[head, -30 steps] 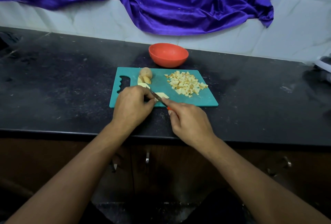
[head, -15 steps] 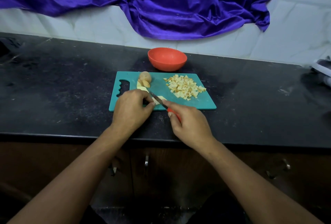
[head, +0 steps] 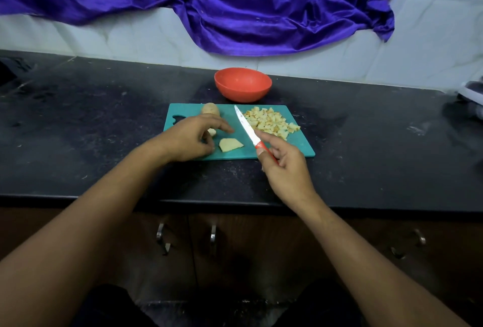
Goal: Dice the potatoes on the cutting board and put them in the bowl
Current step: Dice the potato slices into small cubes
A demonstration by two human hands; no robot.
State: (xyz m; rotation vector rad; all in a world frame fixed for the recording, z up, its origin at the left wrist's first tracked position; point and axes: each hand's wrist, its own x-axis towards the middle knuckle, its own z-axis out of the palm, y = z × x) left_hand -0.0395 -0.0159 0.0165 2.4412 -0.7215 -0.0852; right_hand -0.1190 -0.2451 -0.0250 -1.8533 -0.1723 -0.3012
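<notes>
A teal cutting board lies on the black counter. A pile of diced potato covers its right part. An unpeeled potato piece sits at the board's far left, and a flat potato slice lies near the front edge. My left hand hovers over the board's left side with loosely curled fingers; a small potato bit shows beneath them. My right hand grips a red-handled knife, its blade lifted and pointing away over the board. An orange bowl stands behind the board.
The black counter runs left and right of the board, with its front edge near my forearms. Purple cloth hangs on the white wall behind. A pale object sits at the far right edge. Cabinet handles show below.
My right hand has lifted the knife off the potato slice and swung it rightward. My left hand has let go of the slice and moved back over the board's left part.
</notes>
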